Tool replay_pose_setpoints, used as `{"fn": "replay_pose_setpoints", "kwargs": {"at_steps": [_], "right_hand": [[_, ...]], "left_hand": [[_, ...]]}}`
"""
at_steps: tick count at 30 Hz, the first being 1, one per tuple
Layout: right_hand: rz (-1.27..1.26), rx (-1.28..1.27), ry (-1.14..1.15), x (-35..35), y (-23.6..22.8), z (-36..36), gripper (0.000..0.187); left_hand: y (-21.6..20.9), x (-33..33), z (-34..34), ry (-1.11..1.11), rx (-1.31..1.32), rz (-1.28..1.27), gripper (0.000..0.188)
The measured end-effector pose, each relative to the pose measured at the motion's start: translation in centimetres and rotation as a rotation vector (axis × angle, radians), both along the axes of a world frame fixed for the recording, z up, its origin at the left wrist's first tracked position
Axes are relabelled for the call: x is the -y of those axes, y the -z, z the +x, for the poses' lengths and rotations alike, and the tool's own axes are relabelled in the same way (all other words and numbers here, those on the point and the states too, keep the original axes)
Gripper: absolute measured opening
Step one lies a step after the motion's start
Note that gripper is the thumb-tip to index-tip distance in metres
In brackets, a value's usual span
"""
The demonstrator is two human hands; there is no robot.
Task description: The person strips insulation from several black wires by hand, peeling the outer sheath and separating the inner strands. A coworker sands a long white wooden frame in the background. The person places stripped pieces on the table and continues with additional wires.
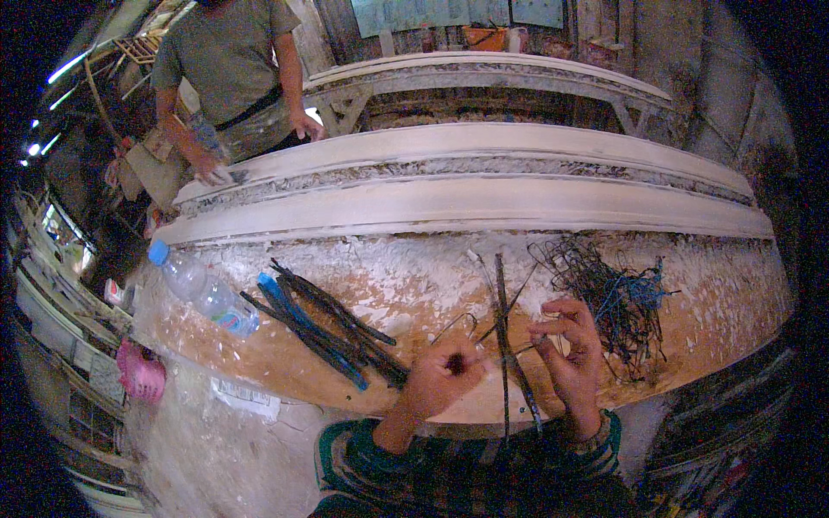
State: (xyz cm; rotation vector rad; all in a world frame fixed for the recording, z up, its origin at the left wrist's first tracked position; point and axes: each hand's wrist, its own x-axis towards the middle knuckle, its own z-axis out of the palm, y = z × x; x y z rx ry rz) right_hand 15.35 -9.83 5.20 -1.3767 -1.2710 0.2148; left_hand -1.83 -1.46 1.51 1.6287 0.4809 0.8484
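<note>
My left hand [442, 376] is closed, its fingers curled, and a thin strand [471, 321] loops up beside its fingertips. My right hand [570, 352] pinches a thin strand between thumb and forefinger, its other fingers bent. Between the hands a few narrow dark sticks [503, 324] cross one another, their lower ends reaching over the table's near edge. To the left of my left hand lies a loose pile of dark strips [332, 319], some bluish. A tangle of black strands [609, 298] with some blue ones lies just beyond my right hand.
A clear plastic bottle [207, 293] with a blue cap lies at the left on the white-smeared wooden table [708, 302]. Long white mouldings [484, 198] span the far side. Behind them, at the left, a co-worker [229, 78] touches one. A pink container [142, 371] stands lower left.
</note>
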Motion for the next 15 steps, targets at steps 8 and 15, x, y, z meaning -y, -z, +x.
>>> {"fn": "replay_pose_setpoints", "kwargs": {"at_steps": [8,15], "right_hand": [[-0.229,-0.015,-0.835,0.0,0.3,-0.1,0.025],[-0.127,0.107,-0.894,-0.3,-0.1,-0.2,0.023]], "left_hand": [[-1.9,-2.0,-0.9,-0.379,-0.014,-0.113,0.015],[-0.8,-2.0,-0.6,-0.37,-0.061,0.005,0.01]]}}
